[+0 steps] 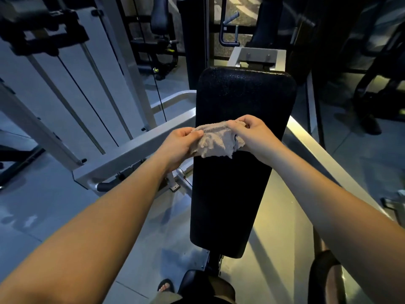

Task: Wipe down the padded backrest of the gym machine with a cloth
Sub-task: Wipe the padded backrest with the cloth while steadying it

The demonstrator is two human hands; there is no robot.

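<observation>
A long black padded backrest (238,102) runs down the middle of the view, its textured top end far from me. A crumpled grey-beige cloth (215,141) is stretched between both hands over the middle of the pad. My left hand (177,145) pinches the cloth's left edge with thumb and fingers. My right hand (254,137) grips the right side, fingers curled over the top edge. I cannot tell whether the cloth touches the pad.
A white machine frame (135,150) with guide rods and cables stands to the left. A pale rail (324,159) slopes along the right. The dark seat (197,281) and my sandalled foot (165,286) are at the bottom. Other dark gym equipment fills the background.
</observation>
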